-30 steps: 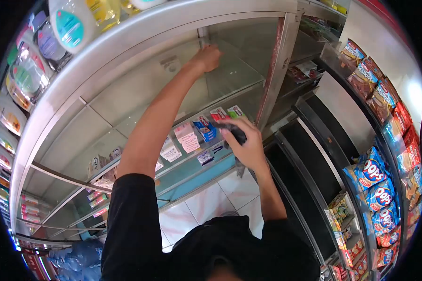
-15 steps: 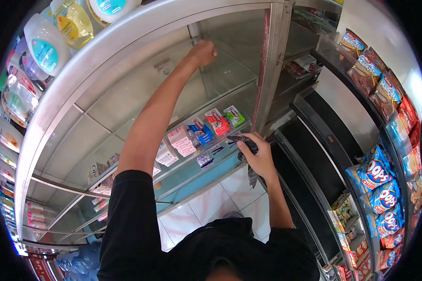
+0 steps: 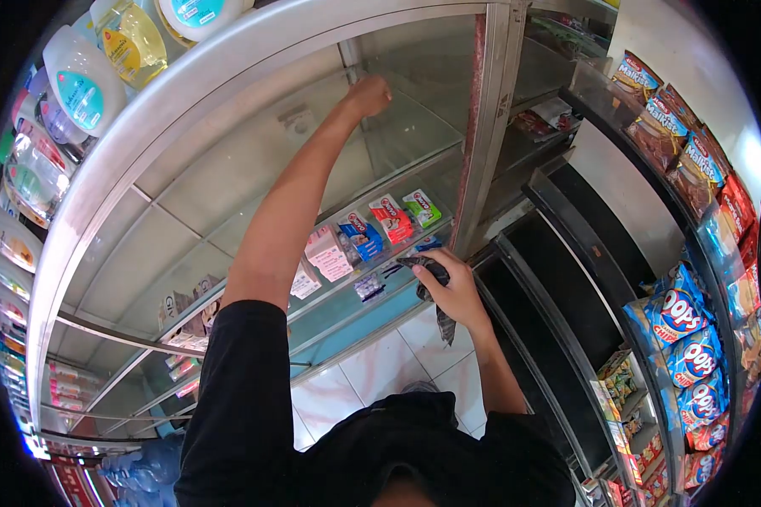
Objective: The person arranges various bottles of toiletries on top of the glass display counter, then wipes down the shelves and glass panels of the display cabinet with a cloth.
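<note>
My left hand [image 3: 369, 96] is closed in a fist over the glass top [image 3: 271, 160] of the display cabinet, with its arm stretched across the glass. Nothing shows in its fingers. My right hand [image 3: 457, 294] is closed around a crumpled dark cloth [image 3: 435, 270], whose loose end hangs below the palm. It is at the cabinet's lower glass shelf, close to a row of small boxes: a pink and white box [image 3: 328, 253], a blue box [image 3: 363, 237], a red box [image 3: 391, 220] and a green box [image 3: 422, 208].
Bottles [image 3: 80, 84] line the curved cabinet rim [image 3: 84, 211] at left. Black shelves [image 3: 558, 270] stand close on my right, with blue snack bags [image 3: 693, 355] and brown snack packs [image 3: 659, 131] beyond. White floor tiles [image 3: 380, 355] show below. A metal post [image 3: 486, 127] rises beside the glass.
My right hand and the dark cloth have moved slightly left and down along the lower shelf. My left forearm has shifted a little to the right, while its fist stays almost in place.
</note>
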`<action>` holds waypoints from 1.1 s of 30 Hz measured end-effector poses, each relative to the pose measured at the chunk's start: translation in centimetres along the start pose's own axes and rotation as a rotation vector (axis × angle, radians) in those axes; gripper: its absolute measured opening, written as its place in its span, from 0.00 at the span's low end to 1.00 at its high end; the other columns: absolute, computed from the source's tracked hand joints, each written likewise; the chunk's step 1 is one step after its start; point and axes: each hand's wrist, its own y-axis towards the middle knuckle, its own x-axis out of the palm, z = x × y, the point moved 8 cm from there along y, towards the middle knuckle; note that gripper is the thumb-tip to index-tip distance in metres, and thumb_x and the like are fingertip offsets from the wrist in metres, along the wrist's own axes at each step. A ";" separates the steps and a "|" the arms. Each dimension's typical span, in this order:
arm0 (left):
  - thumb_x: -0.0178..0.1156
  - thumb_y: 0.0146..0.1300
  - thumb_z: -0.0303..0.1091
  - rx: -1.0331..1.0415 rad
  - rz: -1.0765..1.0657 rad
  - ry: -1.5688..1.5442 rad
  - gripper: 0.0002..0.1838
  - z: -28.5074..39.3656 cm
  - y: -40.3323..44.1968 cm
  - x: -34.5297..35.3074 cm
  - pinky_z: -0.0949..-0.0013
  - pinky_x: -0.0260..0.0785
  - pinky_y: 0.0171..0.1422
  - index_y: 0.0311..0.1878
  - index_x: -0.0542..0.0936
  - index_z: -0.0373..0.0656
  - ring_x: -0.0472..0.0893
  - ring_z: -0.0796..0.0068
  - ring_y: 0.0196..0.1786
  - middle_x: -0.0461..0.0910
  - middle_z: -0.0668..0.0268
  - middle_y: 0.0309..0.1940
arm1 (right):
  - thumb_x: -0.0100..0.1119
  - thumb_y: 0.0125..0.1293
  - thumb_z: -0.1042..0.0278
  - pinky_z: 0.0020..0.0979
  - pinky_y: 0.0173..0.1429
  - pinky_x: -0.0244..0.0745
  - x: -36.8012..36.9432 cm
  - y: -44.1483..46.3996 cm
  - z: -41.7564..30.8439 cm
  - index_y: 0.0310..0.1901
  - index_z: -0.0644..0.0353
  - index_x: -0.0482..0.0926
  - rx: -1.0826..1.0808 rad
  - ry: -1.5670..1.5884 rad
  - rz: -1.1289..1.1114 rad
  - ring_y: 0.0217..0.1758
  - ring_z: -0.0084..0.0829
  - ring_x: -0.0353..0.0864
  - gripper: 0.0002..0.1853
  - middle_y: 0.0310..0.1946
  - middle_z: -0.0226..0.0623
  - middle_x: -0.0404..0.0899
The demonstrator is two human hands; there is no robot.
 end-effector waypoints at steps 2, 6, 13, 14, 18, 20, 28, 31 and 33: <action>0.59 0.59 0.33 -0.042 -0.018 0.035 0.10 -0.3 0.3 0.5 0.42 0.69 0.60 0.41 0.86 0.45 0.81 0.45 0.53 0.84 0.51 0.44 | 0.64 0.66 0.68 0.28 0.45 0.75 0.4 -0.1 0.4 0.48 0.67 0.81 0.043 0.018 -0.023 0.39 0.27 0.81 0.13 0.37 0.39 0.81; 0.58 0.61 0.33 -0.074 -0.034 0.070 0.11 0.6 -0.5 -0.1 0.40 0.67 0.61 0.44 0.86 0.46 0.80 0.46 0.57 0.83 0.51 0.49 | 0.64 0.65 0.65 0.32 0.44 0.75 1.2 -0.2 0.8 0.47 0.65 0.81 0.090 0.039 -0.055 0.38 0.35 0.83 0.13 0.38 0.42 0.82; 0.59 0.61 0.35 -0.058 -0.082 0.047 0.11 0.3 -0.2 0.2 0.39 0.67 0.62 0.43 0.86 0.47 0.80 0.47 0.57 0.84 0.52 0.48 | 0.64 0.65 0.65 0.33 0.43 0.76 1.5 -1.0 1.3 0.47 0.66 0.80 0.021 0.026 -0.037 0.36 0.35 0.84 0.14 0.37 0.42 0.81; 0.59 0.61 0.35 -0.065 -0.102 0.037 0.11 0.2 -0.4 0.2 0.39 0.67 0.62 0.43 0.86 0.47 0.80 0.47 0.57 0.84 0.53 0.48 | 0.64 0.66 0.65 0.33 0.44 0.76 1.5 -1.2 1.5 0.47 0.66 0.80 0.038 0.031 -0.041 0.37 0.35 0.84 0.14 0.37 0.42 0.81; 0.58 0.57 0.29 0.049 0.078 -0.041 0.10 -0.3 -0.5 -1.3 0.57 0.75 0.52 0.41 0.85 0.44 0.84 0.53 0.45 0.86 0.55 0.39 | 0.64 0.66 0.65 0.33 0.44 0.76 1.2 -1.5 1.8 0.47 0.67 0.80 0.080 0.045 -0.050 0.38 0.35 0.84 0.15 0.36 0.42 0.81; 0.57 0.56 0.28 0.105 0.120 -0.034 0.10 0.2 -0.9 -1.9 0.59 0.75 0.50 0.39 0.85 0.43 0.84 0.54 0.43 0.86 0.56 0.37 | 0.64 0.66 0.65 0.32 0.44 0.76 1.2 -1.6 2.0 0.47 0.67 0.80 0.067 0.038 -0.044 0.37 0.34 0.83 0.15 0.36 0.43 0.81; 0.64 0.53 0.32 0.133 0.027 0.138 0.08 1.2 0.1 -2.5 0.58 0.75 0.49 0.35 0.86 0.41 0.85 0.54 0.41 0.86 0.55 0.34 | 0.64 0.66 0.64 0.32 0.44 0.76 1.4 -2.1 2.9 0.47 0.68 0.80 0.093 0.052 -0.063 0.37 0.36 0.83 0.15 0.37 0.44 0.81; 0.67 0.54 0.34 0.168 -0.042 0.132 0.09 1.9 0.2 -2.7 0.57 0.75 0.49 0.36 0.87 0.40 0.85 0.54 0.41 0.86 0.54 0.35 | 0.64 0.66 0.65 0.32 0.43 0.76 1.1 -2.2 2.8 0.47 0.68 0.80 0.065 0.042 -0.050 0.37 0.36 0.83 0.15 0.37 0.43 0.81; 0.67 0.54 0.35 0.190 -0.091 0.126 0.10 2.4 0.2 -2.8 0.56 0.75 0.48 0.36 0.86 0.39 0.85 0.54 0.41 0.86 0.54 0.35 | 0.64 0.66 0.65 0.32 0.43 0.76 0.8 -2.4 3.0 0.47 0.68 0.80 0.102 0.064 -0.048 0.37 0.35 0.83 0.15 0.37 0.43 0.81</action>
